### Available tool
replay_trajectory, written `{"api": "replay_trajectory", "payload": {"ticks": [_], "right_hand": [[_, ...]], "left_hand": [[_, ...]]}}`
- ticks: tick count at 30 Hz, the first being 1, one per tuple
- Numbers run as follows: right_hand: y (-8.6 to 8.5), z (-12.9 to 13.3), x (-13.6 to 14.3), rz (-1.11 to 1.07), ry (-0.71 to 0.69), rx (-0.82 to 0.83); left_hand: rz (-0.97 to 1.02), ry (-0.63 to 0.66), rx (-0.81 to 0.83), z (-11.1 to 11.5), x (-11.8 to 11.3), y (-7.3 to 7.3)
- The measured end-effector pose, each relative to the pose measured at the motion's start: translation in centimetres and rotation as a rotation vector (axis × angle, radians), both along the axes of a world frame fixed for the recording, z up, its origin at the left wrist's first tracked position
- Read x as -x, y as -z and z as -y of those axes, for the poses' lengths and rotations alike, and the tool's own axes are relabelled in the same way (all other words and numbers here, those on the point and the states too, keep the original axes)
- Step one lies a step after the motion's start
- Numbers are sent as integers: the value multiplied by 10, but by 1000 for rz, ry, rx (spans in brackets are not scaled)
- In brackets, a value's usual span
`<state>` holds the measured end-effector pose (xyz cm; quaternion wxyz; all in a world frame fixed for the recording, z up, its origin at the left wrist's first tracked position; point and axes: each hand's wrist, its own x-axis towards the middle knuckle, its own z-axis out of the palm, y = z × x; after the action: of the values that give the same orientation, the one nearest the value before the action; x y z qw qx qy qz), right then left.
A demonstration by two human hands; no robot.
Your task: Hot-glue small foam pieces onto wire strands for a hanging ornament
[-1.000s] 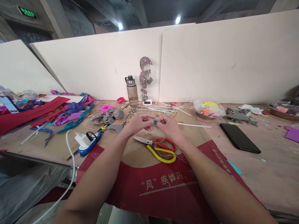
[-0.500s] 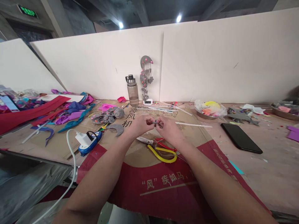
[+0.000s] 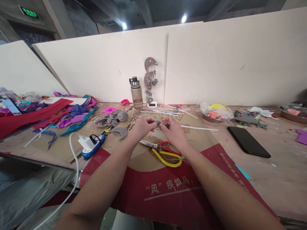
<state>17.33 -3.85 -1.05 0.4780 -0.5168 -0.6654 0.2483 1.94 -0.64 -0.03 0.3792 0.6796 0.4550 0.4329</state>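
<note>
Between my two hands is a small grey piece [image 3: 158,122], pinched by the fingertips of both; its exact shape is too small to tell. My left hand [image 3: 145,126] has its fingers closed on the piece's left side, and my right hand [image 3: 173,130] closes on its right side. Just below them, scissors with yellow handles [image 3: 168,158] and a red-handled tool [image 3: 169,148] lie on the cardboard [image 3: 141,159]. To the left are a grey felt crescent [image 3: 121,132] and a ball of grey yarn [image 3: 122,116].
A water bottle [image 3: 136,95] stands behind my hands, beside a hanging grey moon ornament [image 3: 150,64] on the white board. A black phone [image 3: 248,141] lies right; a blue power strip [image 3: 93,150] and coloured fabric [image 3: 38,113] are left. White sticks [image 3: 199,127] lie nearby.
My hands have moved slightly apart and their fingers have shifted, so more of the small grey piece shows between them.
</note>
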Motion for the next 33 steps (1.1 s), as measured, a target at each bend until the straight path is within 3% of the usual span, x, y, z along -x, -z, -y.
{"api": "replay_trajectory", "payload": {"ticks": [18,24,28,33], "right_hand": [[-1,-4,1,-25,91,29],[2,-8,-7,118,66,60],[0,-7,-8,261,56,39],[-4,-3,-5,426,49,-54]], "left_hand": [[-113,14,-106,2,-5,5],[-277,124,-108,-2,5,0],[-247,158,-122,-3,8,1],[-350,99,-256,-1,3,6]]}}
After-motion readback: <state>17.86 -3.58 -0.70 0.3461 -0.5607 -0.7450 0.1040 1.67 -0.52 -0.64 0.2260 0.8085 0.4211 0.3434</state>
